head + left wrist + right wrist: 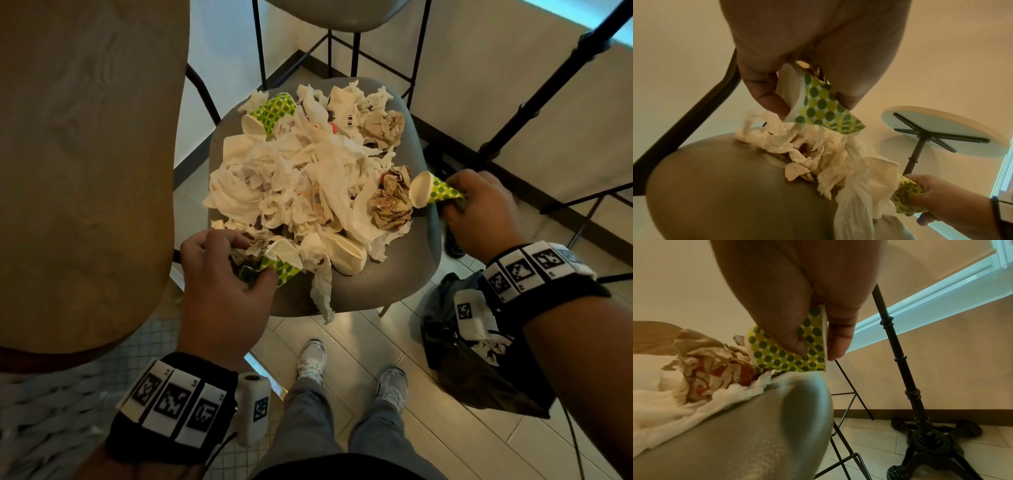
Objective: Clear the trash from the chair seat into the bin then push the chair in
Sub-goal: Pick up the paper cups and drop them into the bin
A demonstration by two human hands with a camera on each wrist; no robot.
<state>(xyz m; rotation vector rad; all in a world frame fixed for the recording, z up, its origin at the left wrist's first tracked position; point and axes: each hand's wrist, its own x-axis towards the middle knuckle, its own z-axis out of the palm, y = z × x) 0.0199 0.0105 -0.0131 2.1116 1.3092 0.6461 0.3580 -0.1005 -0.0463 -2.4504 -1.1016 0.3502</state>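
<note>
A grey chair seat carries a heap of crumpled white napkins, brown paper wads and squashed green-dotted paper cups. My left hand grips one dotted cup together with crumpled paper at the seat's near left edge. At the seat's right edge my right hand pinches another flattened dotted cup. A third dotted cup lies at the far left of the heap. A black bin bag stands on the floor under my right forearm.
A wooden table top fills the left. A second chair stands beyond. A black table pedestal and thin chair legs are to the right. My shoes are on the tiled floor below the seat.
</note>
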